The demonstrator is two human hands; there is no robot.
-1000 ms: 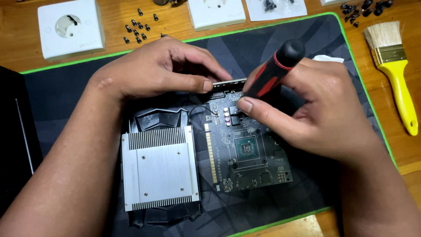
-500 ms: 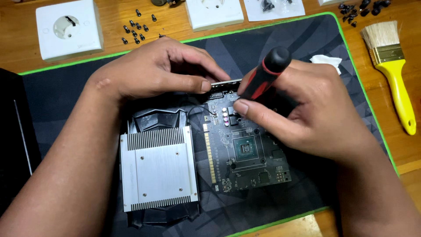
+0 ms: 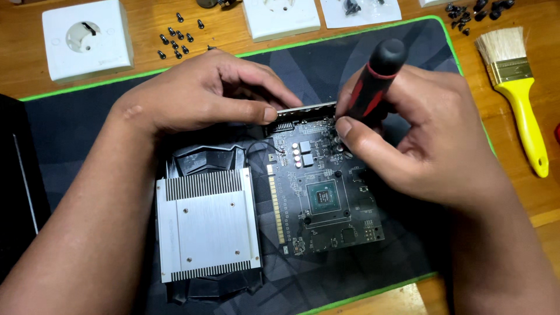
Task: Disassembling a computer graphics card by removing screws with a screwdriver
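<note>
A dark circuit board [image 3: 326,201] with a square chip in its middle lies on a black mat. My left hand [image 3: 204,90] rests at the board's far edge, thumb and fingers pinching its metal bracket [image 3: 306,109]. A red and black screwdriver [image 3: 373,79] stands nearly upright in my right hand [image 3: 420,134], its tip hidden behind my thumb at the board's upper right corner. Beside the board on the left lies a finned silver heatsink [image 3: 204,224] on a black shroud, joined to the board by a thin black wire.
The black mat [image 3: 76,122] with a green border covers a wooden table. Behind it sit a white wall socket plate [image 3: 87,38], several loose black screws [image 3: 175,38], another white plate [image 3: 280,17] and more screws [image 3: 475,9]. A yellow-handled paintbrush [image 3: 519,93] lies at the right.
The screwdriver has tilted more upright and shifted slightly left in my right hand. My left hand and the board have stayed in place.
</note>
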